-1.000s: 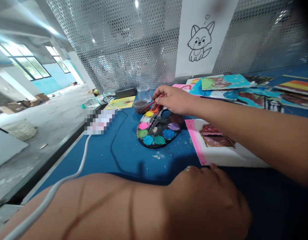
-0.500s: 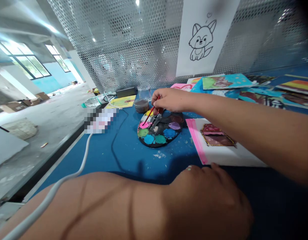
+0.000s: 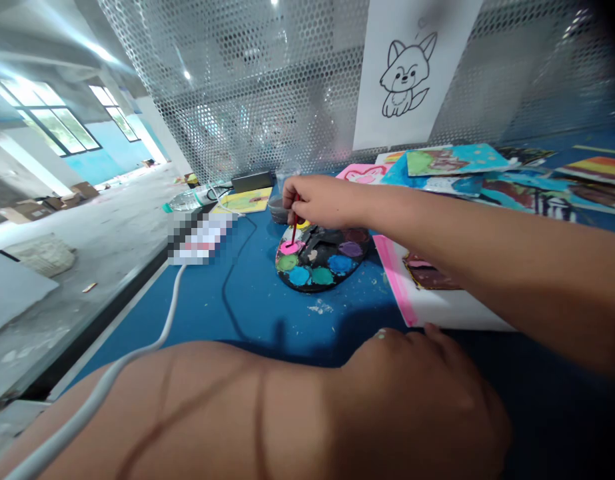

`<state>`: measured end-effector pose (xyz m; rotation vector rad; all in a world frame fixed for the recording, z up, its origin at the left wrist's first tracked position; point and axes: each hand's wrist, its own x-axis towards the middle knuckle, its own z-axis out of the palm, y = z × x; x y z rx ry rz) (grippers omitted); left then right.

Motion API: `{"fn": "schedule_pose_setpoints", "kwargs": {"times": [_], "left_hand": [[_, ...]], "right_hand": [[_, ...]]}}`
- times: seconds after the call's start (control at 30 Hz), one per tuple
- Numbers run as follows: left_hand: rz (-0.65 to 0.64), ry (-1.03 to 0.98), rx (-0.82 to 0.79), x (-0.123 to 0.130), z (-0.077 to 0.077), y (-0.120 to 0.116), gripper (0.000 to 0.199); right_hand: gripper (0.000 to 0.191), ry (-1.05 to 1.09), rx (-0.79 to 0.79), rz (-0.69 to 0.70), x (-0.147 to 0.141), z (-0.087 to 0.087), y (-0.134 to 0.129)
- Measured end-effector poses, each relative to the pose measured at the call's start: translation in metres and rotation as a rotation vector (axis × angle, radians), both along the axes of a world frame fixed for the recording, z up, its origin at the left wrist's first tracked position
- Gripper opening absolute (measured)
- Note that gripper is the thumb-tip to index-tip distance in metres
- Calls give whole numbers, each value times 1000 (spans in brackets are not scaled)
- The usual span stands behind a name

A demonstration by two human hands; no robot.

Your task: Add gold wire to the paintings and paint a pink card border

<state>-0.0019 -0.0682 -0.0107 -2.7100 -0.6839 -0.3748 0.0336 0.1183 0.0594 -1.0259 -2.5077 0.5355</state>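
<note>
A painting workspace is occupying a bare hall: a paint palette [image 3: 321, 256] and painted sheets [image 3: 454, 160] are lying on the blue desk [image 3: 272, 300], while at far left cardboard boxes [image 3: 28, 212] are sitting on the grey floor [image 3: 122, 220] near windows [image 3: 70, 127].

The paint-flecked blue tabletop [image 3: 187, 313] carried a black palette [image 3: 331, 248] beneath the right hand [image 3: 307, 200], a cup of dark liquid [image 3: 277, 213] just left of that hand, and a yellow picture [image 3: 242, 202] farther left. A pink-edged painting [image 3: 422, 308] lay just beyond the left hand [image 3: 427, 400]; more paintings [image 3: 452, 161] lay past the right forearm [image 3: 462, 233].
</note>
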Motion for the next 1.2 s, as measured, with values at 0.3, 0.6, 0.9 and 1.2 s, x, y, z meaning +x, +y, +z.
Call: {"fn": "schedule_pose_setpoints", "kwargs": {"times": [0.3,0.6,0.9,1.2], "left_hand": [[-6,-18,21,0,-3,2,29],[6,18,-27,0,1,2,31],[-5,-55,34,-1,-3,1,31],[1,-15,7,-1,2,2,29]], "right_hand": [[20,98,-130,63,-6,3,-8],[15,99,54,33,-14,-3,-2],[13,-44,175,-31,-1,-1,2],[10,-24,156,-41,-3,3,-8]]}}
